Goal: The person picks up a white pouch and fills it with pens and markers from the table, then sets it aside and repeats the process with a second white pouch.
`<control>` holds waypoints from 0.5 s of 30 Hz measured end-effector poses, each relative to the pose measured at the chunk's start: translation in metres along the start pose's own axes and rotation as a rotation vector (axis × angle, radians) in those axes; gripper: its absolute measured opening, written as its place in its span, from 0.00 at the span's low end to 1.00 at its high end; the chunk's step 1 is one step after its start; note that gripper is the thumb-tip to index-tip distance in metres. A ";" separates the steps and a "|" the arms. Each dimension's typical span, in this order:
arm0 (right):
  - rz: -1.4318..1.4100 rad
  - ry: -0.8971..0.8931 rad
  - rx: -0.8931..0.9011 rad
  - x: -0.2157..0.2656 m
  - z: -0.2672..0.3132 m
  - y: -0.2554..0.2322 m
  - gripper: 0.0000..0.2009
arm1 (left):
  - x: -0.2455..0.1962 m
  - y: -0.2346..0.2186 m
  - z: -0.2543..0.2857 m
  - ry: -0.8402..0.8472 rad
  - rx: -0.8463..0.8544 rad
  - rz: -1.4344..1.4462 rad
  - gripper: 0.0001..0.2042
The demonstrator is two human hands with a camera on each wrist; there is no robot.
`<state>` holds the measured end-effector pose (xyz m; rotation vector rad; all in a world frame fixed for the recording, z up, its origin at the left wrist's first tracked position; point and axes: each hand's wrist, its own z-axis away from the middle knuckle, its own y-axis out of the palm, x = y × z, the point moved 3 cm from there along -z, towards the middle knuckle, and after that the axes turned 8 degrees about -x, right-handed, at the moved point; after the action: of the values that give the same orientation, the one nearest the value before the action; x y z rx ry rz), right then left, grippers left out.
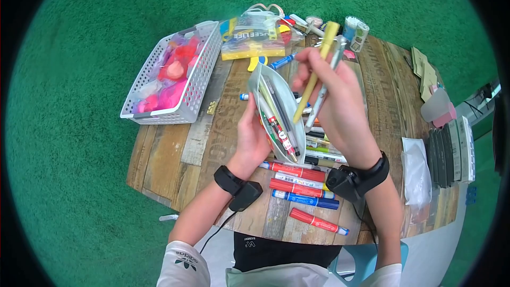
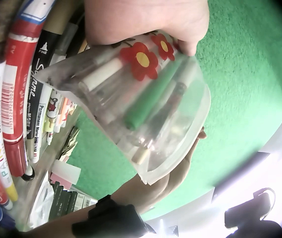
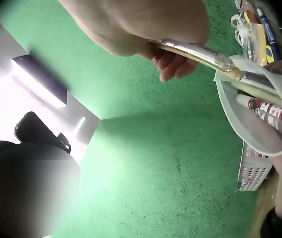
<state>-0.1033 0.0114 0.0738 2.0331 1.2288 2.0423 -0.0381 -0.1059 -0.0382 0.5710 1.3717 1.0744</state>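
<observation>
My left hand [image 1: 254, 137] grips a translucent, whitish zip pouch [image 1: 282, 82] from its left side, its mouth spread wide. Inside stand several pens, among them a red-and-white patterned pen [image 1: 280, 130]; in the left wrist view, red flowers [image 2: 142, 59] decorate the pouch and a green pen [image 2: 151, 96] shows through its wall. Above the pouch's right edge, my right hand [image 1: 342, 103] holds a yellow pen [image 1: 308, 95] and a clear-barrelled pen [image 1: 317, 106] together, both slanting down. Their lower ends overlap the pouch mouth in the right wrist view.
Red markers [image 1: 300, 187] and a blue marker [image 1: 305, 200] lie in a row before the pouch, with more pens behind. A white basket [image 1: 199, 93] stands left, a clear zip bag [image 1: 252, 42] at the back. Clear packaging [image 1: 416, 172] lies right, near dark boxes [image 1: 440, 157].
</observation>
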 end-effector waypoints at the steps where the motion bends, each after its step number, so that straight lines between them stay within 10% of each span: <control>1: -0.015 0.043 0.040 -0.004 0.000 -0.002 0.13 | 0.000 0.001 0.001 0.004 -0.003 0.005 0.28; 15: 0.722 -0.064 0.133 -0.019 0.005 0.005 0.17 | 0.000 -0.002 0.003 0.012 0.044 0.018 0.24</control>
<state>-0.0933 0.0012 0.0597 2.8930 0.6786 2.1351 -0.0347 -0.1063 -0.0390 0.6109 1.4057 1.0655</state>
